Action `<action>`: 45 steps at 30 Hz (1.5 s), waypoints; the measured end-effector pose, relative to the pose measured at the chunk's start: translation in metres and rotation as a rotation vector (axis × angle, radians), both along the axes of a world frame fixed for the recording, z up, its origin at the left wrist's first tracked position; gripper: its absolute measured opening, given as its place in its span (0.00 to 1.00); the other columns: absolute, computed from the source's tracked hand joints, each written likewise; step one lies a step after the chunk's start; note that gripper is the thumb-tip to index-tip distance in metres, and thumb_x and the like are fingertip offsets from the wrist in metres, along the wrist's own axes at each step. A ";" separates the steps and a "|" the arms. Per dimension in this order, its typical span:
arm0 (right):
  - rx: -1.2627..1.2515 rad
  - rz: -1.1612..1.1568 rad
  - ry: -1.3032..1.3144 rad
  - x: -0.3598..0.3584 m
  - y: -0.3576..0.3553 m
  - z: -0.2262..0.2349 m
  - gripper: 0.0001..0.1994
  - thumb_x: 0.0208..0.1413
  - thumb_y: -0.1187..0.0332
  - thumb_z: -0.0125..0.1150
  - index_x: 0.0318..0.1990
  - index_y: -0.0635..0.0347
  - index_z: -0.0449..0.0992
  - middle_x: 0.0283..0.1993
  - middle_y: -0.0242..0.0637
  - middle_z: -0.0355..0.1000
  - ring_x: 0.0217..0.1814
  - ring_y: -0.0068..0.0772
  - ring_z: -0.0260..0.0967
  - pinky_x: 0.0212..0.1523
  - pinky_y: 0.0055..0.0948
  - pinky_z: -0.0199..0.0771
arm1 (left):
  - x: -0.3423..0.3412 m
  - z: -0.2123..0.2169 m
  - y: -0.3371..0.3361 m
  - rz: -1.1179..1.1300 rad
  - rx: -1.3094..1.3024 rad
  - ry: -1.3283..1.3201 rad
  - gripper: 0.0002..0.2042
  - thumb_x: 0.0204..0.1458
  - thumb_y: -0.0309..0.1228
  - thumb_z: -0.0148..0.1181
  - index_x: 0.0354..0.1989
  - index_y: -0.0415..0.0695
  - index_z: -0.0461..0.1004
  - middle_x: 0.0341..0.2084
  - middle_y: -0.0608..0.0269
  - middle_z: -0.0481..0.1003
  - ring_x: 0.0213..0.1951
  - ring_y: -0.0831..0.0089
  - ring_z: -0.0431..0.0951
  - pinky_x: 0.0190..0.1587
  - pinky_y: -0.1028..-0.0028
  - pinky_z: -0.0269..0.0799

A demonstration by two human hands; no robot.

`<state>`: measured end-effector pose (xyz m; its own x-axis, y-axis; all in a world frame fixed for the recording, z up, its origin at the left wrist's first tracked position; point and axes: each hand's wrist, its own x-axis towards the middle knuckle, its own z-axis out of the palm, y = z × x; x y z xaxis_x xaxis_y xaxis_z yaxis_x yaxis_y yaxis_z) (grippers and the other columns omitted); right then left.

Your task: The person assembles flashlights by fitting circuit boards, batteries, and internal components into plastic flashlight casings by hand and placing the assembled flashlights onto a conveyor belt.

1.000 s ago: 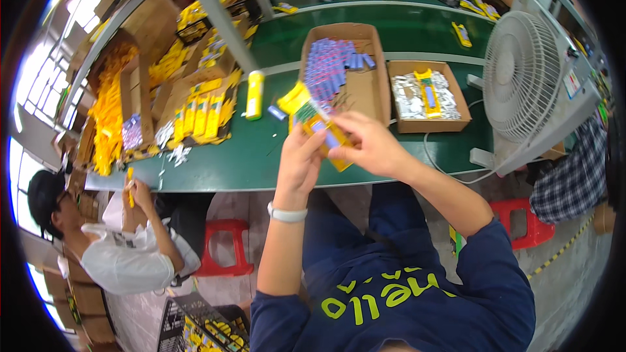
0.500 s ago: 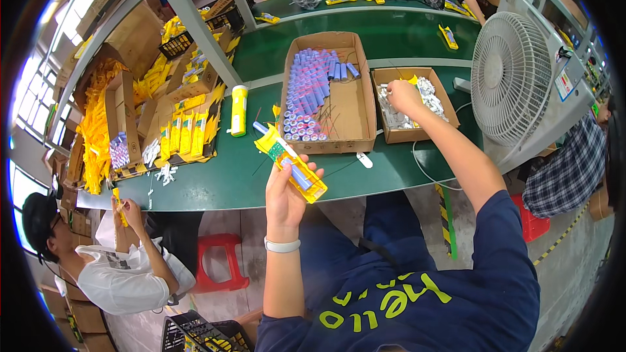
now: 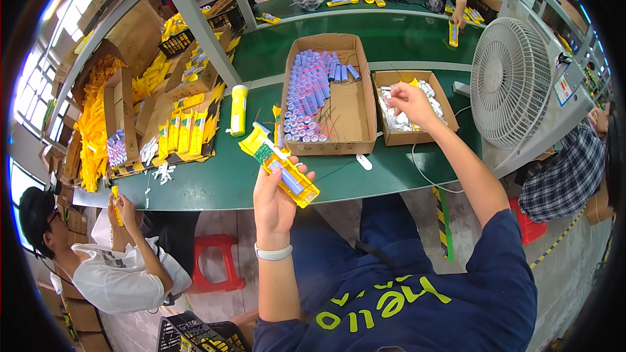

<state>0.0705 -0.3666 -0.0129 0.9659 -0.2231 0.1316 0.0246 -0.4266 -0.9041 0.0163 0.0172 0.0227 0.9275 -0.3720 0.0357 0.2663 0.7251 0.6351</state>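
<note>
The left hand grips the open yellow case near the table edge — if tilted, its blue battery might slide out. The right hand curls over the small box — whether it pinches anything, I cannot tell.

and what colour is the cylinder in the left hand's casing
The cylinder is bluish purple, best in the head view.

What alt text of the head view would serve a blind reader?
A person's left grip holds an open yellow plastic casing with a green circuit board and a blue-purple cylinder; the right grip is over a brown cardboard box of white pieces. A larger brown cardboard tray of similar cylinders stands beside it, on a long green table.
</note>
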 end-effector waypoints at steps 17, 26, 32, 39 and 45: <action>0.621 0.515 -0.001 -0.099 0.101 0.092 0.05 0.54 0.80 0.63 0.36 0.62 0.72 0.37 0.40 0.76 0.38 0.32 0.78 0.38 0.28 0.80 | -0.010 0.052 -0.013 0.091 0.086 -0.165 0.16 0.63 0.29 0.49 0.57 0.42 0.60 0.47 0.51 0.72 0.49 0.59 0.75 0.55 0.51 0.72; 0.521 0.237 -0.239 -0.130 0.138 0.111 0.11 0.52 0.78 0.67 0.42 0.64 0.76 0.31 0.33 0.70 0.27 0.20 0.68 0.26 0.20 0.70 | -0.013 0.069 -0.014 0.151 0.082 -0.198 0.14 0.63 0.28 0.50 0.55 0.42 0.60 0.46 0.52 0.72 0.48 0.60 0.77 0.54 0.50 0.74; 0.573 0.257 -0.294 -0.135 0.170 0.096 0.07 0.56 0.81 0.62 0.42 0.68 0.75 0.38 0.45 0.78 0.36 0.30 0.79 0.36 0.24 0.81 | -0.017 0.075 -0.024 0.186 0.129 -0.264 0.15 0.63 0.28 0.49 0.56 0.43 0.58 0.46 0.52 0.72 0.47 0.60 0.78 0.52 0.54 0.77; 0.494 0.221 -0.212 -0.133 0.205 0.089 0.05 0.56 0.80 0.62 0.40 0.69 0.77 0.36 0.39 0.78 0.37 0.26 0.78 0.35 0.24 0.82 | -0.021 0.077 -0.031 0.212 0.175 -0.346 0.17 0.64 0.27 0.48 0.58 0.41 0.55 0.47 0.50 0.72 0.47 0.58 0.78 0.51 0.57 0.77; 0.434 0.193 -0.249 -0.129 0.207 0.089 0.06 0.56 0.79 0.62 0.41 0.70 0.77 0.35 0.40 0.79 0.35 0.25 0.78 0.36 0.24 0.82 | -0.019 0.071 -0.034 0.255 0.207 -0.419 0.18 0.63 0.26 0.50 0.59 0.41 0.54 0.47 0.49 0.72 0.47 0.57 0.78 0.51 0.58 0.77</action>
